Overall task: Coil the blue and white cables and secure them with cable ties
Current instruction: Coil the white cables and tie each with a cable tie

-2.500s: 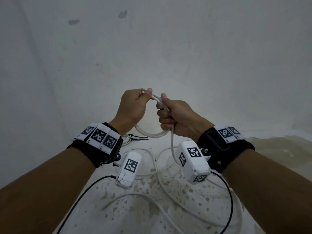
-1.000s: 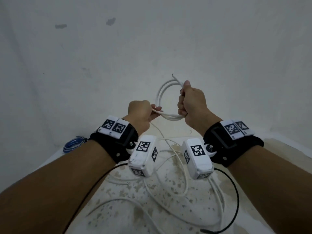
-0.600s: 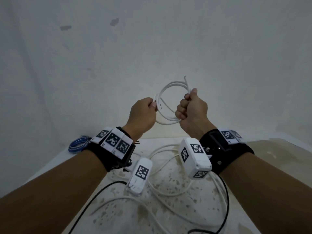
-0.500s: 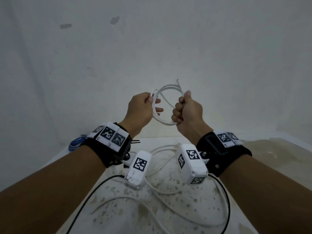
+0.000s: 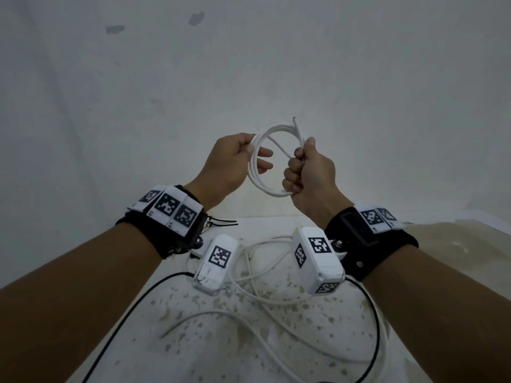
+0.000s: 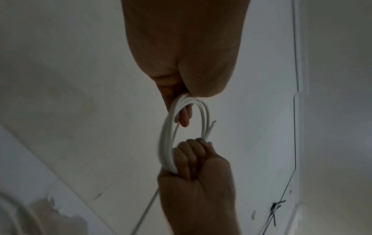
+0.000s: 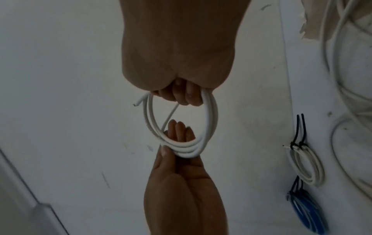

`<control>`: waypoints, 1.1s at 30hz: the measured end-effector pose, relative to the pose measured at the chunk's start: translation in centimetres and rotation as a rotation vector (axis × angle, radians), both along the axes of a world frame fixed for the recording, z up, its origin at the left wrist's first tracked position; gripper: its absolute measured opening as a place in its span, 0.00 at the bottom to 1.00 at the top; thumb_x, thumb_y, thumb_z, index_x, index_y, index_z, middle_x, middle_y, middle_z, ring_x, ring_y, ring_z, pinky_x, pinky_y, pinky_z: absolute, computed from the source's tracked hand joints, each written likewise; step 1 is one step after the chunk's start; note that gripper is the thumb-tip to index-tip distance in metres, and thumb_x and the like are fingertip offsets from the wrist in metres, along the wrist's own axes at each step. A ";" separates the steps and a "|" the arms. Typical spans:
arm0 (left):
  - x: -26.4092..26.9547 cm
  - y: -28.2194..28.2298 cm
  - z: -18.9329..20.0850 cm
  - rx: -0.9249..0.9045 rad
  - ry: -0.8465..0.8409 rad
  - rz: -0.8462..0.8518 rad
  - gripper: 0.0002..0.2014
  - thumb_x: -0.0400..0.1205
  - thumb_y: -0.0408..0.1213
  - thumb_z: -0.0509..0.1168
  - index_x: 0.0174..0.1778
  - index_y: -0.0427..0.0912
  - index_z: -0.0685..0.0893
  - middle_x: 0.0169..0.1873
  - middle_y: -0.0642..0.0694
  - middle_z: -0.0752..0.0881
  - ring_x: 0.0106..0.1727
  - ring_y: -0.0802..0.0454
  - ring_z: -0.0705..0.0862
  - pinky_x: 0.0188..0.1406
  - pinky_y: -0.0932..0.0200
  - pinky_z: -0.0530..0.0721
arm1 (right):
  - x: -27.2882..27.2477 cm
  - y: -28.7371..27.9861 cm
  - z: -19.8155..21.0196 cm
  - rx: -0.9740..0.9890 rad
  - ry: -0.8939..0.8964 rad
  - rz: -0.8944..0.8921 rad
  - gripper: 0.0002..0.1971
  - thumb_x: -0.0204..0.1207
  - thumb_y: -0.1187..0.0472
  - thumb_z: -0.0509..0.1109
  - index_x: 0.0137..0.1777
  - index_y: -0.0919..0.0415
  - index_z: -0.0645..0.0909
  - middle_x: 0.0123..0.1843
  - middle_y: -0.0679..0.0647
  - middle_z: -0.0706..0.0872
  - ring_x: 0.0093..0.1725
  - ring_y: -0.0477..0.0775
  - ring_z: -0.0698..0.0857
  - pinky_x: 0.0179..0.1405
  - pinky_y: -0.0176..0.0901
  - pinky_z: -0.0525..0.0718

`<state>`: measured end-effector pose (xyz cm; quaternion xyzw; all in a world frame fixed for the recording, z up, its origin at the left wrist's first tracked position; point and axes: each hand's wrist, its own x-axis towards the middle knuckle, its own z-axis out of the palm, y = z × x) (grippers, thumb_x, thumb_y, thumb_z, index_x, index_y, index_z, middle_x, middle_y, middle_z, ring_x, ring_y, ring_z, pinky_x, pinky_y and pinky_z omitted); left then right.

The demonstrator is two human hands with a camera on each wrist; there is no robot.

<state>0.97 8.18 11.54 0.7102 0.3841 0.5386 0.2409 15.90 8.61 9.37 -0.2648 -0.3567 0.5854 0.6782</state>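
A white cable coil (image 5: pixel 258 172) of a few turns hangs in the air between both hands, above the table. My left hand (image 5: pixel 254 153) pinches its left side with the thumb, and the other fingers (image 7: pixel 179 132) reach straight through the loop. My right hand (image 5: pixel 298 167) is a fist round the coil's right side. The cut cable end (image 5: pixel 296 125) sticks up beside the right thumb. The rest of the white cable (image 5: pixel 265 294) lies in loose curves on the table under my wrists. In the right wrist view, a tied white coil (image 7: pixel 308 165) and a tied blue coil (image 7: pixel 306 209) lie on the table.
Black cable ties (image 5: pixel 221 221) lie on the table just behind my left wrist. The speckled white table (image 5: pixel 221 341) ends at a bare white wall (image 5: pixel 276 64). Thin black wrist-camera leads (image 5: pixel 124 322) run across the table towards me.
The coil has gained turns since the earliest frame. My left hand has gone from the coil's lower edge to its left side, with fingers now through the loop. The right hand's grip is unchanged.
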 end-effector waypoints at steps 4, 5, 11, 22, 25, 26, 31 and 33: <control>0.3 -0.2 0.6 -0.143 -0.262 0.019 0.15 0.90 0.35 0.56 0.48 0.30 0.85 0.40 0.42 0.90 0.34 0.53 0.89 0.39 0.62 0.88 | -0.8 -0.2 -0.2 0.041 -0.136 -0.007 0.22 0.89 0.46 0.52 0.34 0.55 0.67 0.20 0.47 0.62 0.18 0.46 0.56 0.15 0.36 0.55; 0.2 -0.2 0.8 -0.182 -0.294 -0.006 0.16 0.89 0.36 0.57 0.46 0.31 0.86 0.40 0.43 0.91 0.34 0.54 0.89 0.39 0.62 0.88 | -0.8 -0.2 -0.3 0.042 -0.151 -0.013 0.22 0.89 0.47 0.52 0.34 0.55 0.67 0.20 0.47 0.62 0.18 0.46 0.55 0.15 0.36 0.55; -1.0 -0.4 0.9 -0.186 -0.180 -0.066 0.13 0.88 0.38 0.60 0.49 0.33 0.87 0.44 0.43 0.92 0.39 0.54 0.89 0.42 0.62 0.87 | -1.0 -0.2 -0.8 0.055 -0.193 -0.015 0.22 0.89 0.47 0.52 0.34 0.55 0.67 0.21 0.47 0.61 0.18 0.47 0.55 0.17 0.37 0.54; -2.4 -1.1 2.2 -0.303 -0.032 -0.139 0.16 0.89 0.40 0.59 0.54 0.30 0.85 0.42 0.42 0.92 0.32 0.56 0.81 0.39 0.62 0.84 | -1.4 -0.6 -1.4 0.149 -0.331 0.003 0.22 0.89 0.47 0.53 0.34 0.55 0.66 0.23 0.48 0.61 0.21 0.47 0.56 0.19 0.38 0.56; -2.4 -1.0 1.9 -0.153 0.102 -0.066 0.14 0.89 0.36 0.58 0.56 0.30 0.84 0.44 0.42 0.92 0.32 0.55 0.82 0.37 0.61 0.85 | -1.5 -0.6 -1.7 0.160 -0.335 0.014 0.21 0.90 0.48 0.53 0.34 0.55 0.66 0.22 0.48 0.61 0.20 0.47 0.57 0.17 0.36 0.57; -2.5 -0.8 1.8 -0.094 0.151 -0.038 0.13 0.89 0.35 0.57 0.57 0.30 0.84 0.45 0.42 0.92 0.32 0.55 0.83 0.36 0.60 0.85 | -1.4 -0.7 -1.7 0.165 -0.336 0.020 0.21 0.90 0.48 0.53 0.35 0.55 0.67 0.22 0.48 0.62 0.19 0.46 0.57 0.16 0.36 0.58; -2.2 -0.5 1.6 0.039 0.244 0.017 0.12 0.89 0.31 0.55 0.60 0.35 0.83 0.47 0.45 0.91 0.30 0.55 0.80 0.30 0.59 0.82 | -1.3 -0.7 -1.4 0.183 -0.371 0.018 0.21 0.90 0.49 0.53 0.35 0.56 0.68 0.21 0.46 0.63 0.19 0.46 0.59 0.15 0.35 0.60; -1.9 -0.5 1.6 0.024 0.225 0.003 0.13 0.89 0.29 0.54 0.60 0.37 0.83 0.46 0.47 0.89 0.30 0.55 0.77 0.28 0.59 0.79 | -1.3 -0.7 -1.4 0.186 -0.382 0.006 0.21 0.90 0.49 0.53 0.34 0.56 0.68 0.20 0.46 0.63 0.18 0.46 0.59 0.16 0.35 0.60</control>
